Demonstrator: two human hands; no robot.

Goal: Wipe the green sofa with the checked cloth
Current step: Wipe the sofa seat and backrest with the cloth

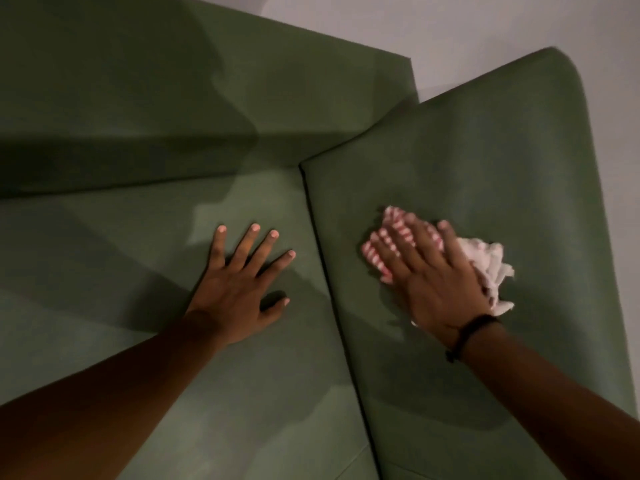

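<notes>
The green sofa (pixel 467 161) fills most of the view: a seat cushion on the left, a backrest behind it and a wide armrest panel on the right. My right hand (pixel 429 271) lies flat on the armrest panel, pressing down the red-and-white checked cloth (pixel 491 265), which bunches out past the fingers and the thumb side. The hand and the cloth are blurred. My left hand (pixel 242 289) rests flat on the seat cushion with fingers spread and nothing in it.
A dark seam (pixel 322 258) runs between the seat cushion and the armrest panel. A pale wall (pixel 485 26) shows behind and to the right of the sofa. A black band circles my right wrist (pixel 467 334).
</notes>
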